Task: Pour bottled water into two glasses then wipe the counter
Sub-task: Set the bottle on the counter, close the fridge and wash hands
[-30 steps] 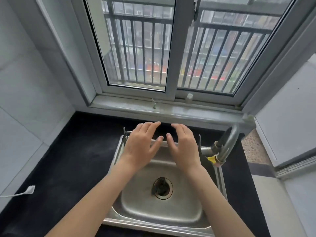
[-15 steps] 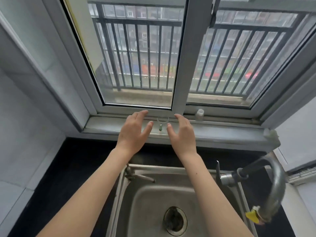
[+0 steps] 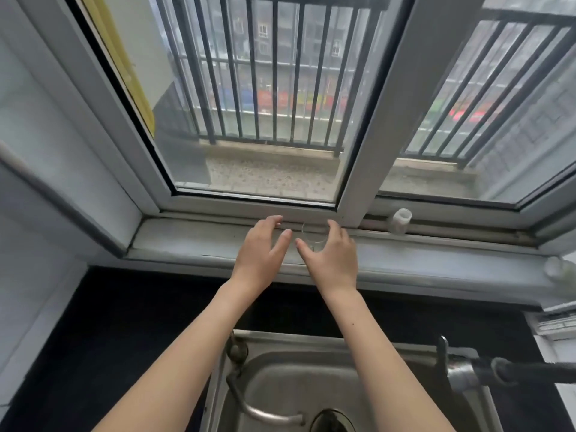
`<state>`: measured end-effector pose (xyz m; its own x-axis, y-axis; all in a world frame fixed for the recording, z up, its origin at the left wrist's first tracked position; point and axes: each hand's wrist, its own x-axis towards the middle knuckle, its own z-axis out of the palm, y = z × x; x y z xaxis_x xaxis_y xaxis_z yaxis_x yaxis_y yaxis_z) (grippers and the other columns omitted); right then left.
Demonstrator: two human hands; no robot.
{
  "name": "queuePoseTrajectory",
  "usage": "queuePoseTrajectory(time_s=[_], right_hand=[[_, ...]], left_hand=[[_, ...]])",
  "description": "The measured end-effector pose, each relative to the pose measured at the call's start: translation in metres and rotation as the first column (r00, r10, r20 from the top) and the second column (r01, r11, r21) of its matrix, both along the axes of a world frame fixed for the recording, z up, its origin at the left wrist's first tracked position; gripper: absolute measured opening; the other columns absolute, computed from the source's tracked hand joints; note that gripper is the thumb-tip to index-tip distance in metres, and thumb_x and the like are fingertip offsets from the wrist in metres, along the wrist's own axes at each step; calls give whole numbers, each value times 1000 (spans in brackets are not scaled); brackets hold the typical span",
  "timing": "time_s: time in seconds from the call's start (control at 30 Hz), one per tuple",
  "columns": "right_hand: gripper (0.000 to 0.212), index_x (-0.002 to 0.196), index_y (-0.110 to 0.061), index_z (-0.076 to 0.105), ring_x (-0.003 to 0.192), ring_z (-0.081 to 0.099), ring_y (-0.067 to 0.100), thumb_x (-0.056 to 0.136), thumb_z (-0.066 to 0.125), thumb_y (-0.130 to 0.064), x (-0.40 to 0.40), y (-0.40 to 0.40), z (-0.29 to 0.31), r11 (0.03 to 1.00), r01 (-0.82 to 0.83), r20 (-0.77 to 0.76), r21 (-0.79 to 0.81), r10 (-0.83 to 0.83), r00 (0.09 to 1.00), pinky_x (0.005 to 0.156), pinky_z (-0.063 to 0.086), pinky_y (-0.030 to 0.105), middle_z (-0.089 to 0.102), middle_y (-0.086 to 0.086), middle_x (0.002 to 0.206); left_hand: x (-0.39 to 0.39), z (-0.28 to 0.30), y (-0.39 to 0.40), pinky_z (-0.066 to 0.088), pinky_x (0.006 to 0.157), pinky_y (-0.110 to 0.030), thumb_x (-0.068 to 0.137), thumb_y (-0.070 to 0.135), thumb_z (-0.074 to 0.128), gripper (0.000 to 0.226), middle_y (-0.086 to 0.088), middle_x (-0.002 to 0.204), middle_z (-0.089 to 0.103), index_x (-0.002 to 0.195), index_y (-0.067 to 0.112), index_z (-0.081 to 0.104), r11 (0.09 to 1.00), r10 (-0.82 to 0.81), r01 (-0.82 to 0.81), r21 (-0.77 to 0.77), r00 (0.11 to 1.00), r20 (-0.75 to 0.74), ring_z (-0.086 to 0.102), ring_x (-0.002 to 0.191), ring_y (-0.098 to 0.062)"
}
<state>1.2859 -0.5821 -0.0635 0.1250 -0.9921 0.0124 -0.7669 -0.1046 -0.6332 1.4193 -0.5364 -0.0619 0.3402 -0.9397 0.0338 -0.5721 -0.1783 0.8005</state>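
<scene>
A small clear glass (image 3: 315, 234) stands on the grey window sill (image 3: 193, 244), close to the window frame. My right hand (image 3: 330, 260) reaches over the sill with the glass between its thumb and forefinger; whether they touch it I cannot tell. My left hand (image 3: 263, 249) hovers just left of it, fingers straight and spread, holding nothing. A second clear, glass-like object (image 3: 558, 269) sits blurred at the sill's far right end. No water bottle or cloth is in view.
A small white-topped container (image 3: 401, 220) stands in the window track right of the hands. The black counter (image 3: 124, 322) runs below the sill around a steel sink (image 3: 311, 372). A tap (image 3: 498, 372) juts in from the right. Barred window panes rise behind the sill.
Both hands have moved forward from above the sink to the window sill, and my right hand has come round the clear glass. The view has leaned in toward the window.
</scene>
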Motion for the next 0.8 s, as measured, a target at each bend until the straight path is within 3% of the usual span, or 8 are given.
queuePoseTrajectory(time_s=[0.17,0.37,0.7,0.8], right_hand=[[74,140,-6,42,123,45,27,84,69,-46,7,-8,-10,999,38,-16,-14,-38,999,103,38,35,52,11,135],[67,136,-5,47,123,47,27,84,71,-39,6,-8,-9,999,33,34,-37,-32,999,104,38,34,55,11,131],[63,131,-5,51,117,49,22,82,73,-39,-16,16,33,992,-2,82,-123,12,997,98,39,27,58,8,122],[62,130,-5,52,116,49,22,82,74,-37,-27,30,56,988,-21,103,-156,37,994,96,37,25,59,8,122]], left_hand=[[1,-16,-4,44,99,-38,90,48,39,53,3,125,56,131,16,52,1000,-11,11,5,1000,-8,51,117,-16],[3,-22,-5,42,96,-34,98,32,47,37,1,122,58,129,13,53,1000,-29,30,-10,998,52,51,114,-18],[-15,14,21,40,95,-32,98,35,45,38,1,125,56,130,15,51,997,-51,58,-55,992,112,48,116,-16],[-26,33,34,41,95,-32,98,33,45,37,2,125,57,129,15,53,994,-48,53,-92,997,64,49,115,-15]])
